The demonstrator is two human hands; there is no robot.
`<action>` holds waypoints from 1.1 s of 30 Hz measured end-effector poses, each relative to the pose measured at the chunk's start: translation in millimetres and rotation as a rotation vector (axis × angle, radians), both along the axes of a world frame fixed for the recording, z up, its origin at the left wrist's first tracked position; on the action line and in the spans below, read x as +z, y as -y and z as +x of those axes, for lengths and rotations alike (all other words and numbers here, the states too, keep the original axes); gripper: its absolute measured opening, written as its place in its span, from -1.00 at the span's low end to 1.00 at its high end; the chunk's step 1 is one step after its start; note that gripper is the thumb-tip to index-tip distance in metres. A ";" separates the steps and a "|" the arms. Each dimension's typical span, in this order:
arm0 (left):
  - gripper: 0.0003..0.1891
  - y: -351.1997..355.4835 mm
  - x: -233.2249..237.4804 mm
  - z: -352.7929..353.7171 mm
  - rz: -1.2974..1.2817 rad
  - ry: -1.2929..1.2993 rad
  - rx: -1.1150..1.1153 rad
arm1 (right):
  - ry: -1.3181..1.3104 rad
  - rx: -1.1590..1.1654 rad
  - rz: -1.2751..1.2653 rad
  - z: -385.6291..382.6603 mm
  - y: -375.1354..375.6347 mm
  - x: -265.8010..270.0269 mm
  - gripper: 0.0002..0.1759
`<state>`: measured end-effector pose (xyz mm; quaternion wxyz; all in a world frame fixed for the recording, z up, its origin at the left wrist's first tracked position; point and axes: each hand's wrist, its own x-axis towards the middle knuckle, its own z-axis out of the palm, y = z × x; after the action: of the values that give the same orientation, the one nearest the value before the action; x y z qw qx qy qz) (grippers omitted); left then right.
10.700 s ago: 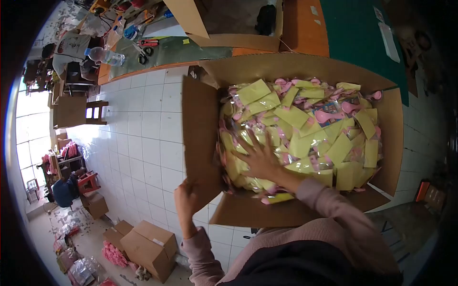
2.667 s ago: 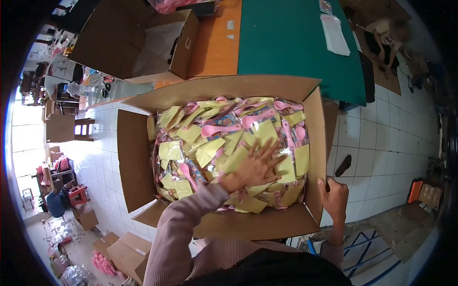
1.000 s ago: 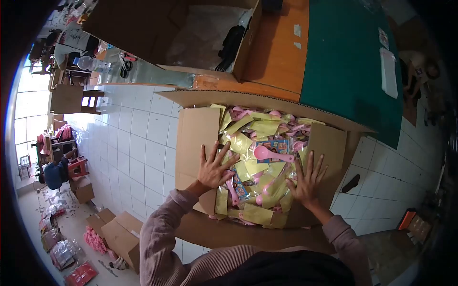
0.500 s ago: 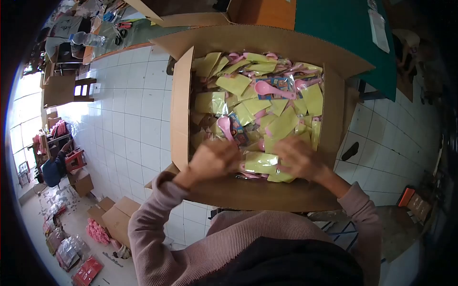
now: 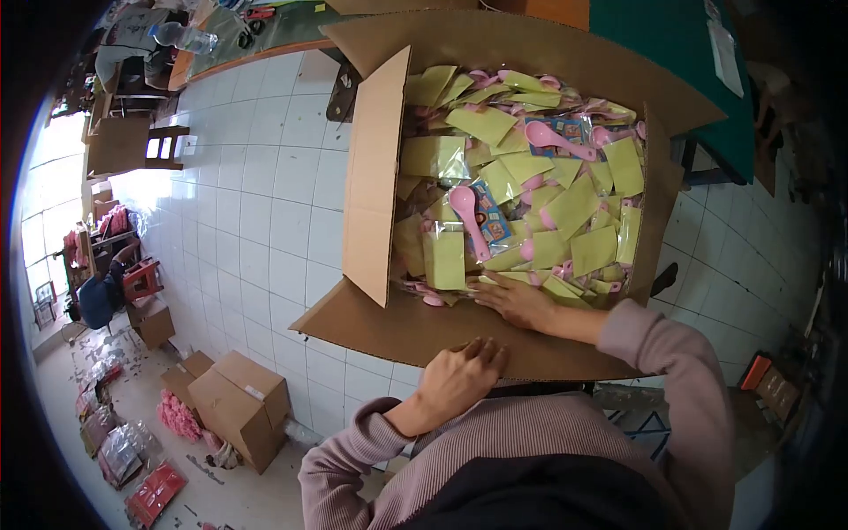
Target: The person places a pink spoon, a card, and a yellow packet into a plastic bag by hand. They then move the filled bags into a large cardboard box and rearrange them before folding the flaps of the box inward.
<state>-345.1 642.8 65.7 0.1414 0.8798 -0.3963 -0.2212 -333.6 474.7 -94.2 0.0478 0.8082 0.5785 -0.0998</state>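
A cardboard box (image 5: pixel 375 185) stands in front of me with its flaps spread. Inside lie many clear packets with pale green cards (image 5: pixel 477 124) and pink plastic spoons (image 5: pixel 466 208); some show a blue printed card (image 5: pixel 496 231). My right hand (image 5: pixel 521 305) lies palm down at the box's near side, fingers stretched over the packets there. My left hand (image 5: pixel 459 378) grips the outer edge of the near flap (image 5: pixel 389 334), fingers curled on its upper face; the thumb is hidden.
Behind the box are a green table (image 5: pixel 671 53) and a worktop with scissors (image 5: pixel 251 35) and a plastic bottle (image 5: pixel 184 38). Closed cartons (image 5: pixel 240 402) and plastic bags (image 5: pixel 131 452) lie on the tiled floor at left. People sit farther off at left.
My left hand has left the packets and come back to the near flap's edge. My right hand has lowered flat onto the near packets. The view has shifted, so the box appears farther right.
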 end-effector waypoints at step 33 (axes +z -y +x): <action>-0.68 -48.9 7.4 20.0 -0.024 0.060 -0.094 | 0.088 -0.215 0.469 31.4 -101.0 -46.5 -0.41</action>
<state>-325.1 691.7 73.1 0.1297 0.8646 -0.4440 -0.1965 -302.2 575.7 -140.7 -0.1269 0.8575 0.4940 0.0679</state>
